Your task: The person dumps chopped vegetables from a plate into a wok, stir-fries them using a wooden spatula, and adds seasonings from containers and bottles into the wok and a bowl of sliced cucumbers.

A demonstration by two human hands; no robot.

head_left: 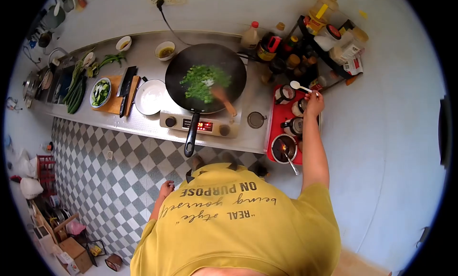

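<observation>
The right hand (pixel 315 103) is closed, pinching the handle of a white spoon (pixel 299 87) between its fingers. The spoon's bowl is above the upper part of a red tray (pixel 275 128), close to the jars (pixel 292 125) on it. The left hand (pixel 167 188) is low beside the body, partly hidden and apart from the counter (pixel 229 143); how far open it is and whether it holds anything cannot be told.

The wok (pixel 179 66) sits on the cooker (pixel 167 124), whose display is lit red. In it lie chopped greens (pixel 195 85) with a small white heap on top, and a spatula (pixel 223 95) leans across its rim. A dark bowl (pixel 277 154) with a metal spoon (pixel 291 165) stands at the tray's near end. Between cooker and tray lies a round lid (pixel 256 119). Left of the wok are a white plate (pixel 151 97) and a board (pixel 114 104) bearing knives (pixel 127 83).
</observation>
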